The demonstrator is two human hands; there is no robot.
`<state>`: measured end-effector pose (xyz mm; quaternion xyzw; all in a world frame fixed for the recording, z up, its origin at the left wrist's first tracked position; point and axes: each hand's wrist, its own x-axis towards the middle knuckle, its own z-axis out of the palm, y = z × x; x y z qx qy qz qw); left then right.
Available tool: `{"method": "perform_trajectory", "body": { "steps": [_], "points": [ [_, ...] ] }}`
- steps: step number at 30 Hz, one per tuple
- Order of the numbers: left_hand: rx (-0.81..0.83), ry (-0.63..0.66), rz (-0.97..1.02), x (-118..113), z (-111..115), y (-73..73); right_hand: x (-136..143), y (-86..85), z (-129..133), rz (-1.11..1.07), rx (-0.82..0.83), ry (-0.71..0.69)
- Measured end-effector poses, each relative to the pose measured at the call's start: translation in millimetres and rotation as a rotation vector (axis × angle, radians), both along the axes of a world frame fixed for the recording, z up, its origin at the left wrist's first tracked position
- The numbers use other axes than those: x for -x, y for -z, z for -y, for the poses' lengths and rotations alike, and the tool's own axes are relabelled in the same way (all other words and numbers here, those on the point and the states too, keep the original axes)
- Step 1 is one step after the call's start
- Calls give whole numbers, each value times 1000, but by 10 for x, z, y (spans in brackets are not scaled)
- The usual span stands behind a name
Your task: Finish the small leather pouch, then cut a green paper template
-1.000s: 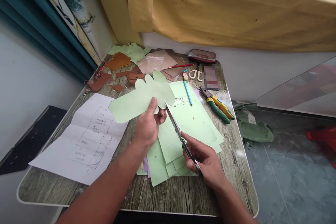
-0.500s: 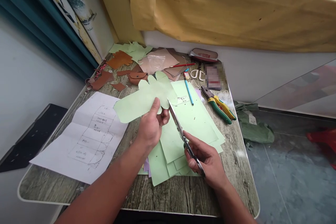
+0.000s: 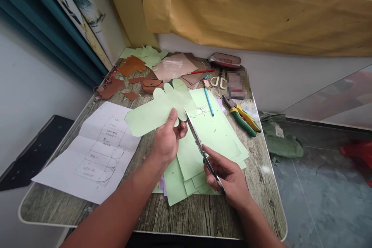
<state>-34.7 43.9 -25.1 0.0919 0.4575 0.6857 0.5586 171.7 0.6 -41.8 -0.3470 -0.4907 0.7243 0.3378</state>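
Note:
Between thumb and fingers, my left hand (image 3: 167, 139) grips a green paper cutout (image 3: 151, 113) with scalloped lobes along its edges. My right hand (image 3: 223, 172) is closed on the handles of metal scissors (image 3: 198, 142), whose blades point up and left. The blade tips meet the lower right edge of the cutout, beside my left fingertips. Beneath both hands lies a stack of green paper sheets (image 3: 213, 139). A white sheet with a pencil drawing (image 3: 95, 155) rests at the left of the table.
Pliers (image 3: 242, 116) and a blue pen (image 3: 209, 102) lie right of centre. Brown leather scraps (image 3: 132, 66), a small brown pouch (image 3: 151, 85), a red pencil (image 3: 202, 71) and a case (image 3: 226, 60) sit along the back of the wooden table (image 3: 188, 217).

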Motion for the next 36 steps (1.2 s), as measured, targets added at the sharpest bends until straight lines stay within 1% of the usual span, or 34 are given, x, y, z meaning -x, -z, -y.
{"method": "perform_trajectory", "body": {
  "steps": [6,19,32,36],
  "points": [
    [-4,1,4,-8,3,7,1,25,3,11,4,7],
    [18,-8,9,-18,12,12,0,15,0,47,-2,-8],
    [4,-10,18,-27,5,11,-3,0,6,15,37,-3],
    [-16,-22,14,-8,-11,14,-5,-18,10,10,32,-30]
  ]
}}
